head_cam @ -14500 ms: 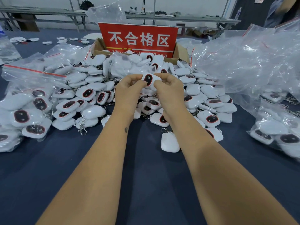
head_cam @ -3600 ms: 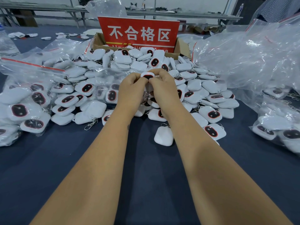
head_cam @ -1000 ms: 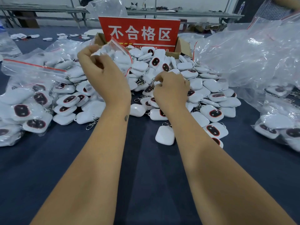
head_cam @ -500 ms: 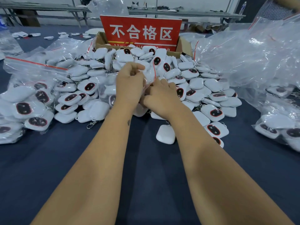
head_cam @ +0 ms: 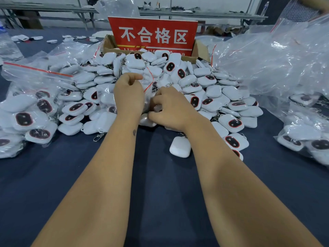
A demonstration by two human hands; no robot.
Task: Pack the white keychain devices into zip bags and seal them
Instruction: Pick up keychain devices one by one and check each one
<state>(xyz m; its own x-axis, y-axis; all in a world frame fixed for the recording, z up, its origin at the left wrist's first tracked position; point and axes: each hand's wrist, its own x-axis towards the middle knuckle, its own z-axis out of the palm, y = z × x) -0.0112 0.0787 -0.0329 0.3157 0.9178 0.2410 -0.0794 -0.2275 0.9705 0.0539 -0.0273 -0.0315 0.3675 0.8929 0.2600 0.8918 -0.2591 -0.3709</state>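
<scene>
Left hand (head_cam: 128, 97) pinches a zip bag (head_cam: 148, 81) upright by its mouth, apparently so it stays open for loading. Right hand (head_cam: 170, 111), fingers curled, grips a device (head_cam: 146, 120) at the pile's near edge, just below the bag. Worktop (head_cam: 160, 175) carries the pile.

Bare blue tabletop (head_cam: 160, 175) near, device pile (head_cam: 204, 90) ahead, bagged stacks (head_cam: 32, 113) left, loose bags (head_cam: 276, 59) right
</scene>
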